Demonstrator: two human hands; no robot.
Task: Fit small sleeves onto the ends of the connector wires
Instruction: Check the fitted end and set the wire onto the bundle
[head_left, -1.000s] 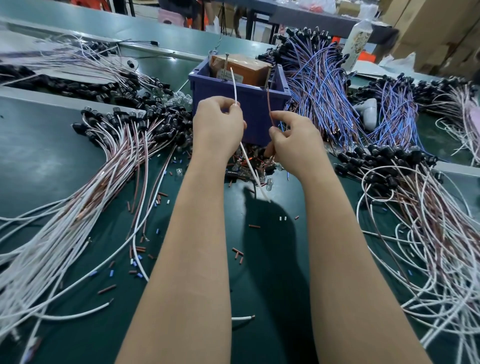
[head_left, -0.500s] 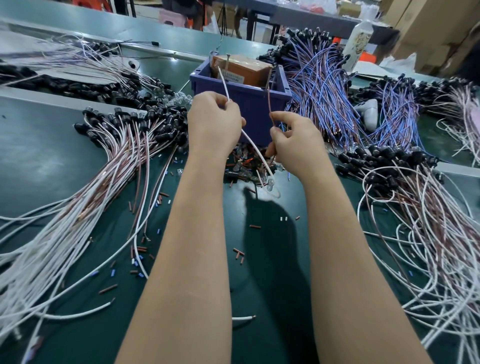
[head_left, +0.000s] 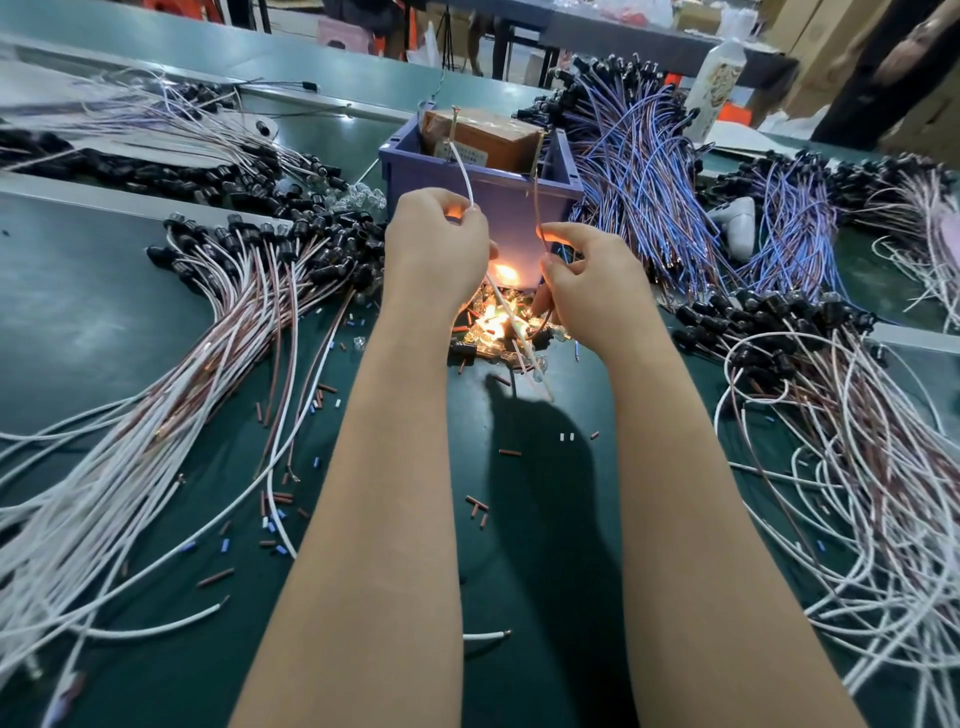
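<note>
Just in front of the purple bin, left hand pinches the white wire and right hand the brown wire, both thin, light and floppy, so I'd grip right near the tips for sleeving.

A dark green tabletop is spread across the foreground and is crossed by a pale metal rail. Beyond it, a lighter green surface is seen. Farther back, a grey table is set on dark legs, and a pink stool is placed near it. Cardboard boxes are stacked at the upper right. A shadow is cast on the tabletop by overhead light.
</note>
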